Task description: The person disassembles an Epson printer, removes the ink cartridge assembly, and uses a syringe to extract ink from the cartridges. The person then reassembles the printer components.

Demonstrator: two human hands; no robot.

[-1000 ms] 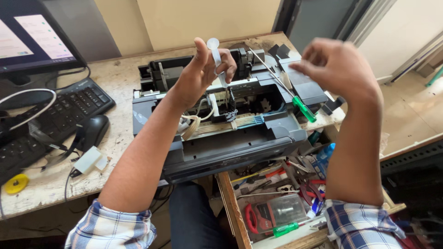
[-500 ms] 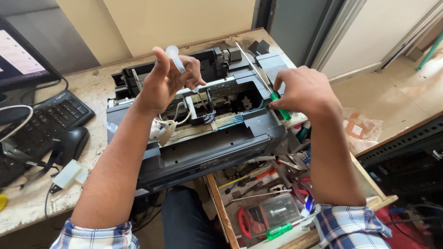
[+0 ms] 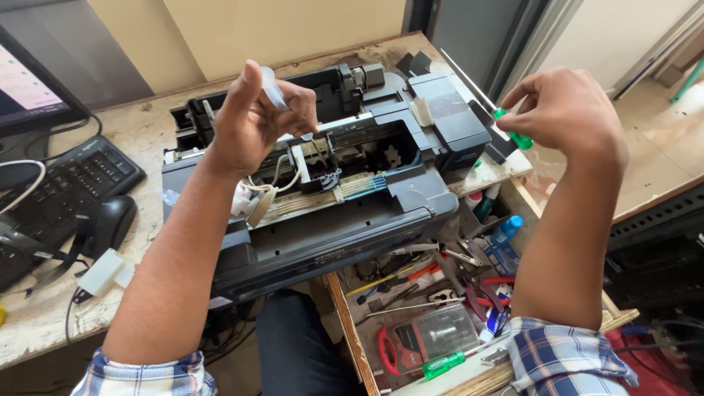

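An opened black printer (image 3: pixel 345 213) with its cover off lies on the worn desk, its ribbon cables and inner parts exposed. My left hand (image 3: pixel 253 121) is raised above it, fingers closed around a small clear plastic syringe (image 3: pixel 270 86) that points down toward the printer's inside. My right hand (image 3: pixel 568 110) hovers over the printer's right end, pinching the green handle of a long screwdriver (image 3: pixel 511 133) whose metal shaft runs up and to the left.
An open wooden drawer (image 3: pixel 433 315) full of several tools sits below the printer. A black keyboard (image 3: pixel 59 198), a mouse (image 3: pixel 110 220) and a monitor (image 3: pixel 29 81) stand on the left. A small white adapter (image 3: pixel 103 271) lies near the desk's front edge.
My left hand has come lower and nearer the printer with the syringe. My right hand has taken the green screwdriver by its handle. The view has shifted right.
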